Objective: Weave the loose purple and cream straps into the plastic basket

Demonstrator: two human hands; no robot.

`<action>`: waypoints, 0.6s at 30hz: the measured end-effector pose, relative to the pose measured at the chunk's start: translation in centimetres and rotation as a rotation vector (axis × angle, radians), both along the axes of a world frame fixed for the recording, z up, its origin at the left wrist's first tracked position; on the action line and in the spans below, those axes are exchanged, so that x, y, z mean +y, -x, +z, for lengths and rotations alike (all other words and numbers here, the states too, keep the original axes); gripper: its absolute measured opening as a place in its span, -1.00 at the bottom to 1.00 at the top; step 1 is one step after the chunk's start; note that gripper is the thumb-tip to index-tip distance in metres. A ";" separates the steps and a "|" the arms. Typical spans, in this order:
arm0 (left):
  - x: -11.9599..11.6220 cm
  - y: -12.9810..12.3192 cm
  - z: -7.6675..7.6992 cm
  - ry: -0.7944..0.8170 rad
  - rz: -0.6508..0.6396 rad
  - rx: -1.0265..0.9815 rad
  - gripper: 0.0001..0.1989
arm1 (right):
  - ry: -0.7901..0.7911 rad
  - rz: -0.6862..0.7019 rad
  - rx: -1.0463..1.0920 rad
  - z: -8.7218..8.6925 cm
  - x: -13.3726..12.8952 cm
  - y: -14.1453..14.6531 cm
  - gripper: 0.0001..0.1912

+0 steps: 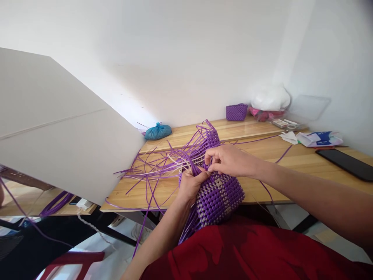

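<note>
A half-woven basket [220,196] of purple and beige plastic strips leans against my lap at the table's front edge. Long loose strips [151,171] fan out from it to the left across the table. My left hand [190,184] is closed around a bunch of strips at the basket's rim, its thumb pointing right. My right hand [223,160] pinches at the rim just beside that thumb, fingers curled. A purple strip seems to be between its fingertips, mostly hidden by them.
On the wooden table [259,144] stand a small purple basket [236,112], a blue plastic bag [158,132] and a white bag [270,97]. A black phone [345,164] lies at right. A white partition [58,128] rises at left, with coiled purple strips [55,203] beyond.
</note>
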State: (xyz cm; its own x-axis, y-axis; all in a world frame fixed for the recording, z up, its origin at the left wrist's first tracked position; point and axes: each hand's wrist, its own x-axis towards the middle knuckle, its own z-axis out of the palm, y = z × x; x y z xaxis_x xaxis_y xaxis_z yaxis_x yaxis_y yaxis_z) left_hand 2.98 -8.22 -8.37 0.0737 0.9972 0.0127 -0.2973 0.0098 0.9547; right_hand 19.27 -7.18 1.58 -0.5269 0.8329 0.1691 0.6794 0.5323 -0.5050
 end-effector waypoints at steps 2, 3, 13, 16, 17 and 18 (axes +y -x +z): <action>0.0 0.0 0.0 -0.001 -0.008 -0.002 -0.70 | -0.080 0.016 -0.061 0.4 -0.2 0.2 -0.83; 0.0 0.0 0.0 -0.003 -0.005 -0.005 -0.70 | -0.104 0.027 -0.086 0.6 -0.1 0.3 -0.79; 0.2 0.0 -0.4 -0.023 -0.009 0.018 -0.72 | -0.065 0.079 -0.345 0.9 2.4 1.2 -0.76; 0.3 0.0 -0.5 -0.033 0.000 0.035 -0.72 | -0.066 0.084 -0.381 1.0 2.7 1.5 -0.76; 0.3 0.0 -0.6 -0.038 0.002 0.043 -0.73 | -0.036 0.087 -0.390 1.0 2.8 1.5 -0.75; 0.3 0.0 -0.5 -0.046 0.004 0.052 -0.73 | 0.019 0.090 -0.394 1.2 2.9 1.6 -0.75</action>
